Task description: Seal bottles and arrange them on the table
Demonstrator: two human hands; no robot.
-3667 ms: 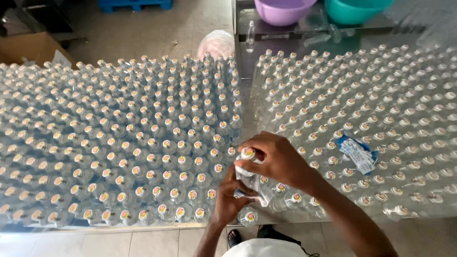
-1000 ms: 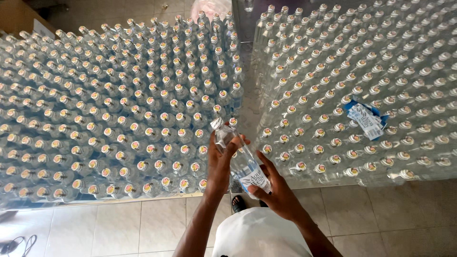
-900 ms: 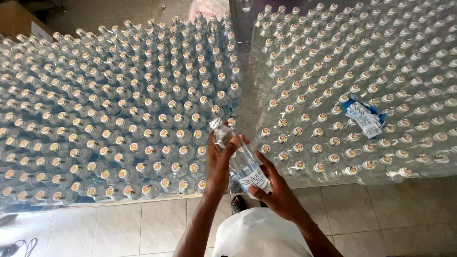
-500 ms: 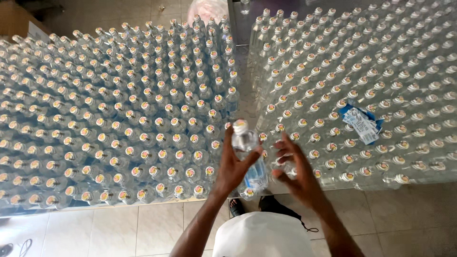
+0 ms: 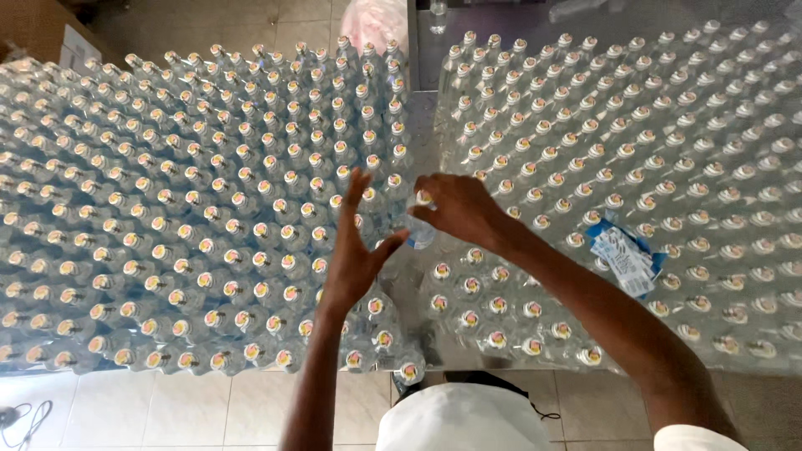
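Since the earlier frames, both hands have moved up from the near edge of the worktop [image 5: 422, 146], carrying the clear bottle [image 5: 418, 224] into the gap between the two bottle blocks. Right hand [image 5: 464, 210]: fingers clamped around the bottle's neck, just below the cap. Left hand [image 5: 357, 250]: fingers spread apart and extended, thumb beside the bottle's lower body; contact cannot be confirmed. The left block of capped bottles [image 5: 200, 209] and right block [image 5: 652, 167] stand upright in rows. A blue-and-white label pack [image 5: 625, 259] lies atop the right block, towards the near edge.
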